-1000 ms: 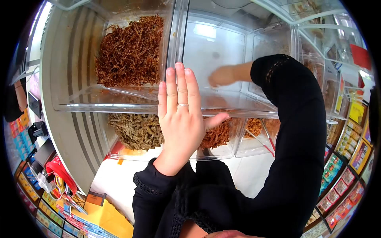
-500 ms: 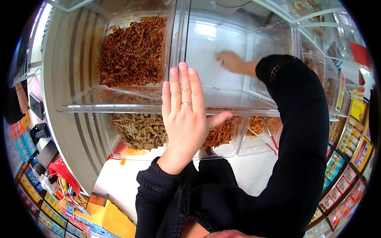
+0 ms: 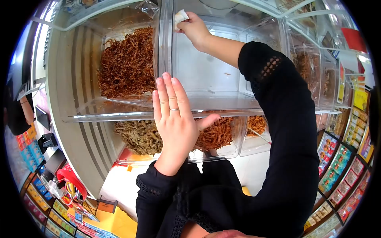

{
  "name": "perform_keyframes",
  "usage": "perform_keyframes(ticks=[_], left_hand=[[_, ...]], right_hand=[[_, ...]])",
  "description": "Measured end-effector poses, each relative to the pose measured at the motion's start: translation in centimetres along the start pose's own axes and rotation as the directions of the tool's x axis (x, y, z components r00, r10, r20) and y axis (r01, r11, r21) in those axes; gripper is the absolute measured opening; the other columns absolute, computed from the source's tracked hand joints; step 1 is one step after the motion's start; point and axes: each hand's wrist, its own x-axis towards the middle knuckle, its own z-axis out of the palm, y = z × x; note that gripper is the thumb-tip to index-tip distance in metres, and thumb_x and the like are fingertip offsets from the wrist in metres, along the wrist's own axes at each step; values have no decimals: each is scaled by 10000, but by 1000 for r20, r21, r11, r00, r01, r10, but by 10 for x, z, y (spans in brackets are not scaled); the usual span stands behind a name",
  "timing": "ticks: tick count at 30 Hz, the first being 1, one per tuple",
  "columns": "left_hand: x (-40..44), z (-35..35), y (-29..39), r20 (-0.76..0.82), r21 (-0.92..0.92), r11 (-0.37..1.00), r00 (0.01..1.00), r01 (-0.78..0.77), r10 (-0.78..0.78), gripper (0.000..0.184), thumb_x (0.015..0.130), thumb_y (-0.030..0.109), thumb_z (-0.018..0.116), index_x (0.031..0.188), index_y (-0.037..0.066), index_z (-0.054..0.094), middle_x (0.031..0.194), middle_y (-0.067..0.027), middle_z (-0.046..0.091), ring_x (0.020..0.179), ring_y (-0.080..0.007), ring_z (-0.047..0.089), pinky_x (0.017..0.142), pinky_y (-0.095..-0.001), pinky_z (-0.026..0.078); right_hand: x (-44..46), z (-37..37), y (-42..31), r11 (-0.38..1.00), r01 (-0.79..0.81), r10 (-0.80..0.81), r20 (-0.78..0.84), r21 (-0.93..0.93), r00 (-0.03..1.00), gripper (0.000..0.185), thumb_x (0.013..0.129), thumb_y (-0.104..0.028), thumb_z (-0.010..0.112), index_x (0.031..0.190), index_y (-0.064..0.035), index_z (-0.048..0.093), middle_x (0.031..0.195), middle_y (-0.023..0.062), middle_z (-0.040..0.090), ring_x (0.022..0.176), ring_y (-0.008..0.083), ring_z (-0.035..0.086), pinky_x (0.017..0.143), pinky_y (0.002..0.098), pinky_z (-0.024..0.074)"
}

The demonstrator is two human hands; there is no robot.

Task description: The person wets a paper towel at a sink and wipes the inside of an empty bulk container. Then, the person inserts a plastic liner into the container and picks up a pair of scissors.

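Note:
My right hand [image 3: 194, 31] is closed around a crumpled white tissue [image 3: 181, 19], at the far left corner of a clear plastic bin [image 3: 206, 75]. The tissue is against or very near the bin's left wall. A small brownish scrap [image 3: 227, 73] lies on the bin floor. Above the front rim [image 3: 222, 112] is my left hand [image 3: 176, 123], flat with its fingers stretched out, a ring on one finger and nothing held. Whether its palm touches the rim is hidden.
Left of the bin is a compartment of dark red-brown shredded food [image 3: 127, 63]. Lower bins hold greenish-brown strips [image 3: 139, 137] and orange-red shreds [image 3: 216, 135]. Packaged goods fill shelves [image 3: 337, 170] at right. Another person's arm [image 3: 27, 109] shows at far left.
My right hand has moved from the bin's middle to its far left corner, and the tissue now shows. My left hand stays flat; the whole view has shifted slightly.

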Motion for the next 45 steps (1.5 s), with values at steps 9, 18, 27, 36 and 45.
perform_keyframes(ticks=[9, 18, 27, 36, 45], left_hand=[[-1, -3, -1, -17, -41, 999, 1000, -22, 21, 996, 668, 613, 520, 1246, -143, 227, 1305, -299, 258, 1241, -389, 244, 1002, -452, 214], [-4, -9, 0, 0, -105, 993, 999, -47, 47, 1132, 512, 568, 659, 1261, -137, 185, 1320, -294, 227, 1255, -381, 212, 1016, -447, 193], [-4, -5, 4, -41, -37, 999, 999, -26, 24, 1142, 489, 524, 706, 1268, -130, 186, 1323, -278, 242, 1246, -376, 242, 1006, -439, 220], [-3, 1, 5, -14, 54, 999, 1000, -4, 5, 1225, 463, 635, 610, 1308, -89, 97, 1344, -252, 220, 1247, -374, 235, 1013, -438, 215], [-1, 2, 9, 5, 123, 992, 1000, 13, -14, 1213, 502, 683, 549, 1306, -97, 84, 1344, -261, 210, 1253, -391, 208, 1021, -453, 175]], right_hand=[[-83, -36, -77, 835, 65, 222, 443, -546, 869, 237, 709, -19, 529, 945, -14, 556, 823, 31, 562, 745, 101, 521, 682, 224, 418], [-133, -76, -92, 738, 101, 490, 633, -667, 600, 294, 729, -17, 509, 1011, -24, 594, 848, 29, 593, 785, 96, 515, 717, 246, 417], [-161, -85, -91, 819, 351, 287, 853, -455, 436, 277, 760, 30, 494, 984, -70, 623, 992, 71, 578, 906, 167, 540, 794, 265, 426], [-176, -152, -98, 678, 583, 224, 881, -448, 416, 247, 737, 66, 534, 881, -105, 637, 978, 37, 594, 927, 189, 554, 775, 295, 451], [-189, -205, -144, 440, 747, 349, 861, -498, 368, 234, 693, 24, 559, 894, -76, 626, 950, 55, 597, 863, 240, 555, 746, 323, 456]])
